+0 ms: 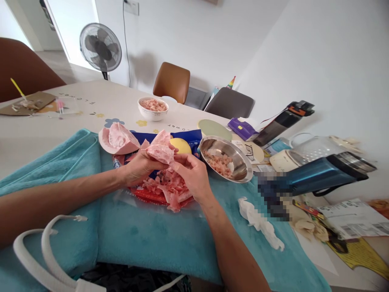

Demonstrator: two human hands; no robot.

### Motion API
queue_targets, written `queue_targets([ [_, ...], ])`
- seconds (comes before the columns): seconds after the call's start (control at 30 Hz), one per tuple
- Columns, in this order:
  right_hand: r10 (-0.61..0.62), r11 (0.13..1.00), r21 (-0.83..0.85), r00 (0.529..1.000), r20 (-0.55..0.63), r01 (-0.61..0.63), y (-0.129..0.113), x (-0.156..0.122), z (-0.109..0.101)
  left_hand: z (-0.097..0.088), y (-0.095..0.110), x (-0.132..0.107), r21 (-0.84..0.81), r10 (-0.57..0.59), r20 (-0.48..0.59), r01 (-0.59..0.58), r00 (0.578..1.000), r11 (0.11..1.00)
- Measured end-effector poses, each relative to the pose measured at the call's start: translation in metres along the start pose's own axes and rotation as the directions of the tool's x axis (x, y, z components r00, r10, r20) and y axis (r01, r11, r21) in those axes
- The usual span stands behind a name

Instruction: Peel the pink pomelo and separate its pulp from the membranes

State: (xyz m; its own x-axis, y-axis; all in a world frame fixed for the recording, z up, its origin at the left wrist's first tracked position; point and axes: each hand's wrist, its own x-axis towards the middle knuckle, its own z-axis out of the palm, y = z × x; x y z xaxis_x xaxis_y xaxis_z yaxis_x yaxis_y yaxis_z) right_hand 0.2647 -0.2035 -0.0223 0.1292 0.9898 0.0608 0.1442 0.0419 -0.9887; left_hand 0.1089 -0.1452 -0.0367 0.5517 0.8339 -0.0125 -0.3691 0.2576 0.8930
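My left hand is closed around a pale pink pomelo segment. The fingers of my right hand pinch the same segment's near right edge. Beneath both hands, torn pink membrane scraps lie heaped on a red and blue plastic bag. Left of the hands sits a larger pink pomelo piece in thick rind. A yellow rounded piece of rind rests just behind my right hand. To the right, a steel bowl holds loose pomelo flesh.
A white bowl heaped with pink flesh stands farther back. A teal towel covers the near table, with a crumpled white tissue on it. Bottles, including a blue one, crowd the right. White cables hang at lower left.
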Motion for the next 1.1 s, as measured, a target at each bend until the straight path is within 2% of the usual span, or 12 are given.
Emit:
queue_targets([
  [0.2, -0.081, 0.995, -0.056, 0.996, -0.029, 0.079, -0.003, -0.006, 0.01, 0.003, 0.001, -0.008, 0.073, 0.014, 0.015, -0.015, 1.0, 0.997],
  [0.37, -0.18, 0.979, -0.123, 0.975, -0.132, 0.164, 0.0, -0.008, 0.017, 0.007, 0.0, -0.013, 0.178, 0.122, 0.034, -0.126, 0.992, 0.976],
  [0.47, -0.202, 0.975, -0.124, 0.964, -0.171, 0.182, 0.006, -0.007, 0.019, 0.007, -0.002, -0.015, 0.209, 0.147, 0.025, -0.149, 0.989, 0.967],
  [0.6, -0.146, 0.989, -0.028, 0.976, -0.163, 0.144, 0.007, -0.006, 0.017, 0.008, 0.001, -0.014, 0.151, 0.082, 0.046, -0.088, 0.996, 0.985],
  [0.73, -0.019, 0.986, 0.167, 0.998, -0.056, 0.028, 0.001, -0.007, 0.013, 0.01, 0.007, -0.012, 0.036, -0.002, 0.056, 0.0, 0.998, 0.999],
  [0.83, 0.024, 0.961, 0.274, 1.0, 0.015, -0.027, -0.003, -0.006, 0.009, 0.012, 0.01, -0.01, -0.035, -0.005, 0.018, 0.006, 1.0, 0.999],
  [0.9, 0.022, 0.95, 0.312, 1.0, 0.022, -0.028, -0.003, -0.005, 0.007, 0.012, 0.011, -0.01, -0.053, -0.01, 0.017, 0.011, 1.0, 0.999],
  [1.0, 0.017, 0.942, 0.336, 1.0, 0.006, -0.018, -0.001, -0.003, 0.006, 0.01, 0.012, -0.01, -0.042, -0.005, 0.061, 0.008, 0.998, 0.999],
  [1.1, 0.014, 0.944, 0.33, 1.0, -0.004, -0.012, -0.002, -0.003, 0.007, 0.006, 0.011, -0.01, 0.001, 0.044, 0.096, -0.044, 0.994, 0.999],
])
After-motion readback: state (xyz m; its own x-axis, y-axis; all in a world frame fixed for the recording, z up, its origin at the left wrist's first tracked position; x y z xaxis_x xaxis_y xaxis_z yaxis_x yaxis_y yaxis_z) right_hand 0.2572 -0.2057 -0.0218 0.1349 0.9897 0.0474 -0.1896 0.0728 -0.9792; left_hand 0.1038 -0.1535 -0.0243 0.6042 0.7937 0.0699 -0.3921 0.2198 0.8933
